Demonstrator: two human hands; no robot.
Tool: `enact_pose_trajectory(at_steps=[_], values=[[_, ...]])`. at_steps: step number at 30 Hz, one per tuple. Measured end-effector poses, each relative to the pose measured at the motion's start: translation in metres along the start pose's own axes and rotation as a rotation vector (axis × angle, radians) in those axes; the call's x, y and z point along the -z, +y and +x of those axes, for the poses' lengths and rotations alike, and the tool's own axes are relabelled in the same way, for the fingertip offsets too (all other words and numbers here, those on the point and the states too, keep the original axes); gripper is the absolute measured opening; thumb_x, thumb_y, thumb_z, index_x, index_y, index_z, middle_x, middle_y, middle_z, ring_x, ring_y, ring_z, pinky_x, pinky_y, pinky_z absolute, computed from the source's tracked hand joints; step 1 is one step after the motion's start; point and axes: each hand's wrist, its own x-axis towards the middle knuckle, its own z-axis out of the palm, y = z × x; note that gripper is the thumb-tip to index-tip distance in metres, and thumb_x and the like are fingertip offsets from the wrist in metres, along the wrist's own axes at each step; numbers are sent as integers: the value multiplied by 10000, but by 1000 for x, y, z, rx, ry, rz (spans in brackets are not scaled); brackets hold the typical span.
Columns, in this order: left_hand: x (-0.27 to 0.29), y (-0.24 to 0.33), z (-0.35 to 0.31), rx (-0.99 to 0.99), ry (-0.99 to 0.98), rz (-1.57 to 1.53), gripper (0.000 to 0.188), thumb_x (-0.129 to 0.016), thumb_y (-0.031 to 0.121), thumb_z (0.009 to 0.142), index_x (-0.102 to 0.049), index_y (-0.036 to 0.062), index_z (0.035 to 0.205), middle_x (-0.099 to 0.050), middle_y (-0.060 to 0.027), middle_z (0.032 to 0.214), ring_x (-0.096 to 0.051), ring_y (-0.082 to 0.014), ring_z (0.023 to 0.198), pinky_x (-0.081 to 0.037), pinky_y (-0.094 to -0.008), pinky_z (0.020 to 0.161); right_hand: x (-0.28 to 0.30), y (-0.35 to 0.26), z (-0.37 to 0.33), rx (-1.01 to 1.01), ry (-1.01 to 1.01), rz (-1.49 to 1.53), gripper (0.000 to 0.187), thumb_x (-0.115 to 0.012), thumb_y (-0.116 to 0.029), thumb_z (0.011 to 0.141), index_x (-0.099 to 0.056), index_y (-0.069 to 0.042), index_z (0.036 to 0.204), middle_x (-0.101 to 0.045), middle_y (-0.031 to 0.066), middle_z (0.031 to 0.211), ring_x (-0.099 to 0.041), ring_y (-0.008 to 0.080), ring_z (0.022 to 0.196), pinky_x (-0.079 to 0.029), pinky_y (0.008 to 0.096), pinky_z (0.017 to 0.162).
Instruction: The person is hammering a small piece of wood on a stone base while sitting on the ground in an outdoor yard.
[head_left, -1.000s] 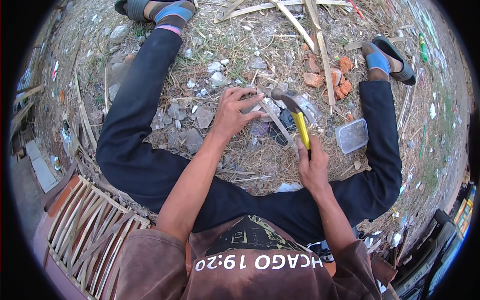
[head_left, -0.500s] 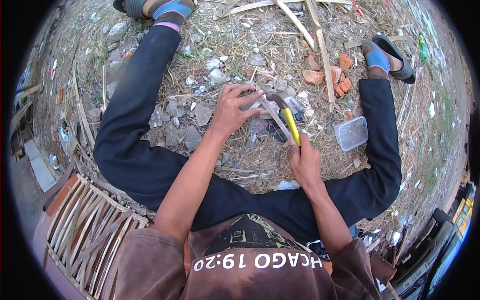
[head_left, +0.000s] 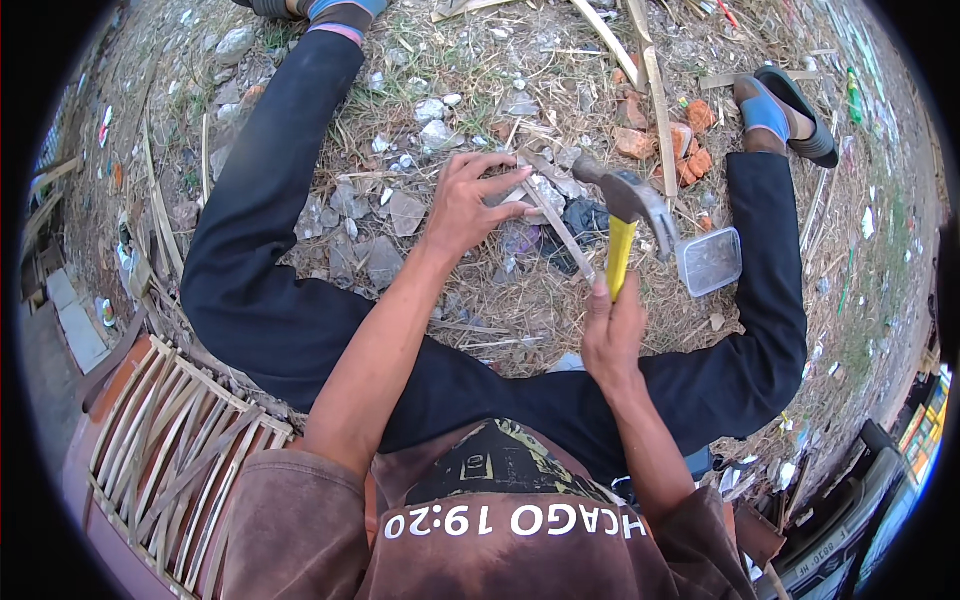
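My right hand (head_left: 614, 335) is wrapped round the yellow handle of a claw hammer (head_left: 621, 250). The metal head is raised, tilted toward the upper right. My left hand (head_left: 468, 205) has its thumb and fingertips round the far end of a thin wooden strip (head_left: 562, 232); whether a nail is between them is too small to see. The strip slants down to my right thumb, which appears to touch its near end. Another thin piece of wood (head_left: 552, 175) meets the strip at its far end. Beneath lies crumpled dark plastic (head_left: 582, 228).
A clear plastic tub (head_left: 710, 262) lies by my right leg. Broken orange bricks (head_left: 690, 150) and long wooden slats (head_left: 655, 120) are beyond it. Grey stones (head_left: 385, 262) lie near my left leg. A slatted wooden frame (head_left: 180, 450) stands at the lower left.
The hammer's head has swung up and to the right, away from the strip's far end. My right hand has shifted slightly right and down; my left hand stays at the strip.
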Motion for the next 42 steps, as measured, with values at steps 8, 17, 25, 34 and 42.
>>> enact_pose_trajectory(at_steps=[8, 17, 25, 34, 42], values=[[5, 3, 4, -19, -17, -38, 288, -768, 245, 857, -781, 202, 1142, -686, -19, 1216, -536, -267, 1156, -409, -406, 1045, -23, 3, -8, -255, -107, 39, 249, -470, -248, 1071, -475, 0, 1050, -550, 222, 627, -565, 449, 556, -385, 510, 504], [13, 4, 3, -19, -128, -72, 367, -718, 134, 886, -719, 163, 1252, -666, -55, 1258, -518, -256, 1202, -387, -397, 1070, -52, -1, -20, -280, -30, 92, 256, -464, -258, 1073, -456, -10, 1012, -531, 237, 624, -548, 472, 562, -373, 536, 526], [15, 24, -9, 1, 45, 130, 345, -708, 139, 896, -682, 99, 1238, -652, -86, 1221, -555, -308, 1151, -415, -430, 1023, -58, 1, -21, -224, -40, -1, 223, -470, -226, 1068, -448, -9, 1018, -537, 255, 615, -565, 491, 569, -364, 551, 508], [12, 33, -38, 246, 47, 85, 246, -626, 187, 973, -633, 52, 1179, -608, -154, 1043, -610, -338, 954, -481, -442, 831, -56, 2, -17, -231, -45, 16, 188, -477, -193, 1062, -452, -11, 1020, -543, 245, 619, -568, 478, 558, -366, 536, 496], [7, 27, -38, 351, 24, -35, 245, -636, 235, 981, -577, 35, 1109, -595, -126, 911, -595, -285, 808, -475, -397, 726, -48, -11, -20, -190, 153, 110, 170, -496, -162, 1050, -459, 3, 1031, -553, 243, 648, -585, 465, 565, -392, 503, 499]])
